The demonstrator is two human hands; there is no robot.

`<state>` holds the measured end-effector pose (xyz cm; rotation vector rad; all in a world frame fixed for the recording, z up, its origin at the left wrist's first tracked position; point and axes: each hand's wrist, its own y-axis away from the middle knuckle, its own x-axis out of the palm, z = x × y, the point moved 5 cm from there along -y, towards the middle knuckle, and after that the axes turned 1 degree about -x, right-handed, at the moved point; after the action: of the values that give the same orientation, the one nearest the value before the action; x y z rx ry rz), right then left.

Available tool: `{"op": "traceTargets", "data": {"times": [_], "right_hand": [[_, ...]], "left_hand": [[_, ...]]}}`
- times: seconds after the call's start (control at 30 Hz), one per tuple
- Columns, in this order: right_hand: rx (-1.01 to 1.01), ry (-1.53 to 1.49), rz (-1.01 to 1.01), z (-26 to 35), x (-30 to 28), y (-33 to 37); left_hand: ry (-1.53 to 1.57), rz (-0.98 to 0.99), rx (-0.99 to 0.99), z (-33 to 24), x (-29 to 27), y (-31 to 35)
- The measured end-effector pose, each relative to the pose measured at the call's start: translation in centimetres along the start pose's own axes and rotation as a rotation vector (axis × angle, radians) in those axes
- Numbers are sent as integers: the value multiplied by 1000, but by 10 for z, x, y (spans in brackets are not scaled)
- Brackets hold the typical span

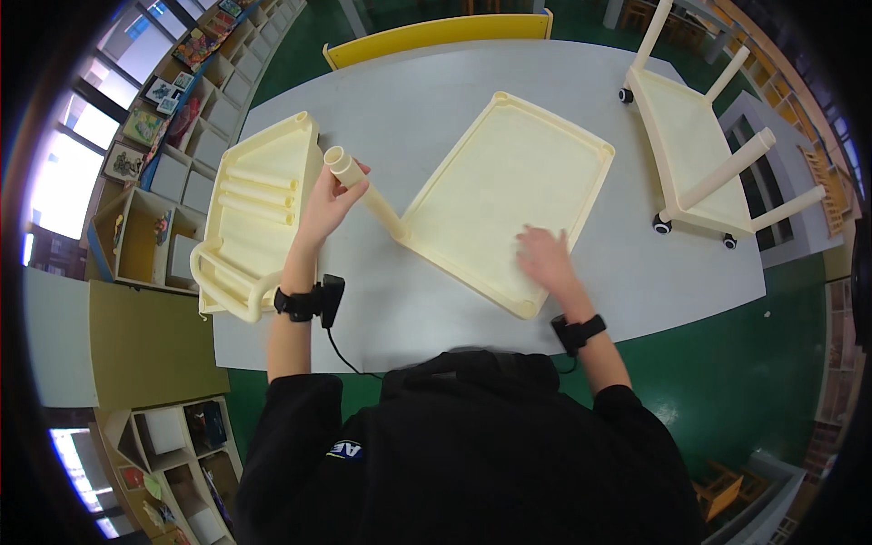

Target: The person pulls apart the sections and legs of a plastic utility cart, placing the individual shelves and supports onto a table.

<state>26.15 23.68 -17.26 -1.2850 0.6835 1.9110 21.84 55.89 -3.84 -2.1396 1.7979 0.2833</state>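
Note:
A cream plastic tray [513, 195] lies in front of me on the table. One cream tube [381, 214] rises from its left corner, its hollow end toward me. My left hand [334, 202] is closed around this tube near the hollow end. Over the tray's near right part is my right hand [545, 259], slightly blurred, its fingers apart and nothing in them. Whether it presses on the tray, I cannot tell. To the left, a second cream tray [287, 145] holds several loose tubes [259, 198] and a curved handle [218, 277].
At the right stands a cream tray section [681, 136] with upright tubes and black casters [663, 223]. The light grey table [381, 91] has a yellow bench back [436, 38] beyond its far edge. Shelves [173, 182] line the left wall.

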Motion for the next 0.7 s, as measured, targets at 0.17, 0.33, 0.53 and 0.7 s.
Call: {"op": "traceTargets", "data": {"times": [0.17,0.33,0.53,0.7], "right_hand": [[-258,81,87,67,53,24],[-245,160,49,39,72,37],[-213,33,148,-18,65,62],[-28,51,283,-11,54,69]], "left_hand": [[14,-94,75,-10,19,24],[4,-151,93,-32,31,50],[-75,23,108,-63,55,73],[56,576,442,-85,105,75]]}}
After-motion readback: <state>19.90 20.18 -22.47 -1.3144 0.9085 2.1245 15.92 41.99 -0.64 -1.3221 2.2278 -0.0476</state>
